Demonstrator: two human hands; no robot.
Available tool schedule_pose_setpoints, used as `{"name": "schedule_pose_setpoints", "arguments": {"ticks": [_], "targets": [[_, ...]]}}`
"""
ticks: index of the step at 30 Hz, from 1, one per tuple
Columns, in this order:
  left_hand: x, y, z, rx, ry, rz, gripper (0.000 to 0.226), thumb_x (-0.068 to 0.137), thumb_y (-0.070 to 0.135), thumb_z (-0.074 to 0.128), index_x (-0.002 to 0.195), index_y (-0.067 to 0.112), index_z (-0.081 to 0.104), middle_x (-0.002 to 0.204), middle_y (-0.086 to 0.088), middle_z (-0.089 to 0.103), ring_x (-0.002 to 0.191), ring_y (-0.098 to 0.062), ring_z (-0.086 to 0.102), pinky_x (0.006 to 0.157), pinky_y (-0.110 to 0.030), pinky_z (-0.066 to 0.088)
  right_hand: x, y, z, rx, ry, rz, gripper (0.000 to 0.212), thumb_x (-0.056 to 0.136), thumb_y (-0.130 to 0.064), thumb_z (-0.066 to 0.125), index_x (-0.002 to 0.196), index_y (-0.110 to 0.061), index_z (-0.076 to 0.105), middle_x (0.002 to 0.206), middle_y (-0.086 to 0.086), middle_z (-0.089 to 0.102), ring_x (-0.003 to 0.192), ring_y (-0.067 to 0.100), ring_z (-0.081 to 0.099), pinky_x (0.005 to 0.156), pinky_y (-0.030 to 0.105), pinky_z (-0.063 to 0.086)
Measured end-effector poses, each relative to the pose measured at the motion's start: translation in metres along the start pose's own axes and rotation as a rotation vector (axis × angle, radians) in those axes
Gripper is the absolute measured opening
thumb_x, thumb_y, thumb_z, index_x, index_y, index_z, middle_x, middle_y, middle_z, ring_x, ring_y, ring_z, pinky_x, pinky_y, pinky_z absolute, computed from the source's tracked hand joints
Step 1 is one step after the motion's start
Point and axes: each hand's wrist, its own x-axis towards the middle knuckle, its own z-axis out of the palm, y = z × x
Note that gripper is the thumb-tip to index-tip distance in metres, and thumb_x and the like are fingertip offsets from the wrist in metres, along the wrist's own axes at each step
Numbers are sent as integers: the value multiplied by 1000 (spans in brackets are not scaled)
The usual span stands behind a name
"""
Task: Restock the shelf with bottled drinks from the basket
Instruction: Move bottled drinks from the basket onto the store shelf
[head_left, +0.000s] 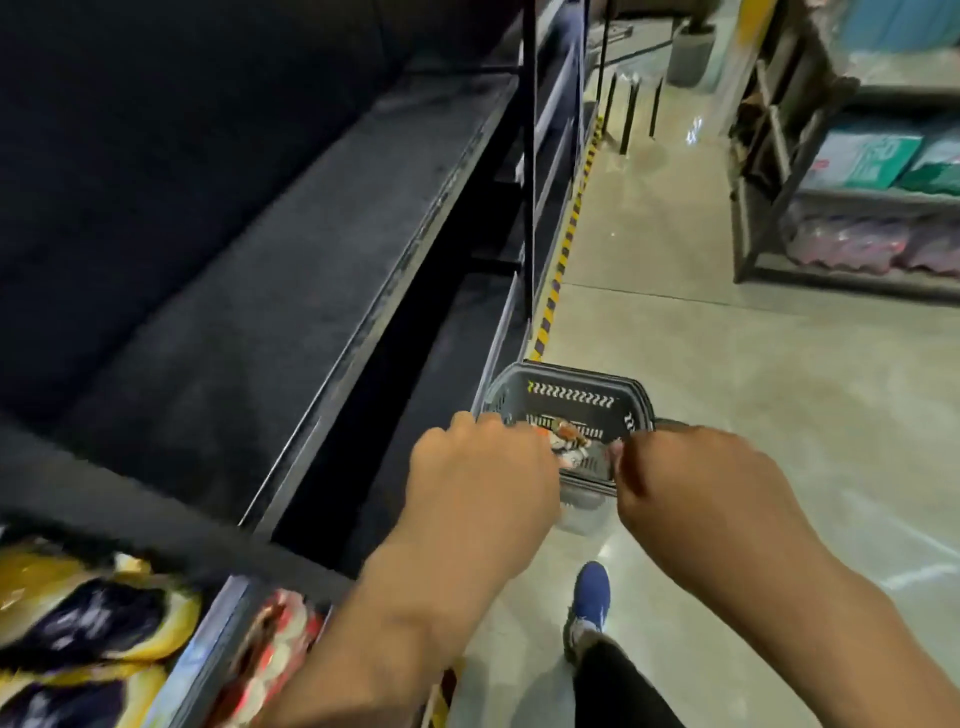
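Note:
A dark grey plastic basket (571, 396) hangs just above the floor beside the shelving. Inside it lie bottled drinks (569, 441) with orange and white labels, mostly hidden by my hands. My left hand (480, 467) curls over the basket's left rim. My right hand (691, 483) grips its right side by the dark handle. The long dark shelf (260, 291) to the left carries nothing on this stretch. A lower shelf (436, 338) beneath it is in deep shadow.
Yellow and dark snack bags (78, 623) and red packets (270, 654) fill the shelf section at the bottom left. Yellow-black tape (563, 254) marks the floor along the shelving. A metal rack (779, 156) with packaged goods stands at the right. My blue shoe (589, 597) is on the concrete aisle.

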Motion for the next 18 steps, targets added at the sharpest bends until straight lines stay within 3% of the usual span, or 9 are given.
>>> {"name": "schedule_pose_setpoints", "arguments": {"ticks": [3, 6, 8, 10, 13, 16, 18], "targets": [[108, 5, 13, -25, -108, 15, 22, 94, 14, 42, 108, 20, 57, 110, -5, 60, 101, -30, 55, 68, -35, 33, 90, 39, 1, -16, -73, -15, 21, 94, -31, 42, 76, -21, 49, 93, 0, 63, 82, 27, 59, 63, 29, 34], [198, 12, 33, -98, -274, -17, 24, 97, 17, 39, 108, 20, 60, 111, -4, 62, 103, -27, 58, 71, -36, 39, 165, 72, 12, 5, -169, 2, 17, 90, -29, 45, 89, -22, 60, 100, 2, 67, 93, 28, 65, 65, 30, 38], [242, 15, 49, -163, -302, -38, 17, 96, 21, 48, 101, 19, 64, 100, -3, 63, 95, -26, 62, 70, -34, 42, 205, 91, 29, 38, -216, 30, 12, 90, -27, 46, 88, -23, 58, 101, 3, 68, 92, 28, 66, 66, 30, 40], [279, 18, 80, -136, -266, 51, 7, 85, 16, 62, 89, 16, 68, 87, -2, 62, 82, -25, 64, 65, -31, 44, 242, 105, 59, 46, -258, 49, 17, 90, -27, 48, 98, -21, 63, 106, 4, 68, 95, 29, 66, 71, 32, 46], [334, 23, 143, -215, -500, 13, 24, 98, 23, 42, 105, 20, 66, 109, -1, 64, 100, -24, 61, 80, -35, 44, 291, 119, 117, 25, -309, 54, 22, 90, -25, 51, 105, -23, 67, 109, 5, 67, 92, 30, 67, 75, 34, 49], [389, 28, 217, -284, -616, 0, 38, 102, 35, 28, 110, 20, 63, 116, -6, 64, 100, -25, 57, 80, -37, 37, 338, 134, 187, 41, -404, 127, 22, 90, -22, 51, 100, -22, 70, 100, 4, 71, 90, 28, 66, 73, 32, 46], [422, 34, 272, -288, -656, 26, 37, 102, 35, 29, 115, 19, 60, 122, -7, 61, 109, -27, 56, 86, -40, 39, 367, 146, 238, 40, -456, 158, 23, 90, -21, 51, 101, -19, 70, 101, 5, 71, 95, 30, 65, 77, 32, 47]]}}
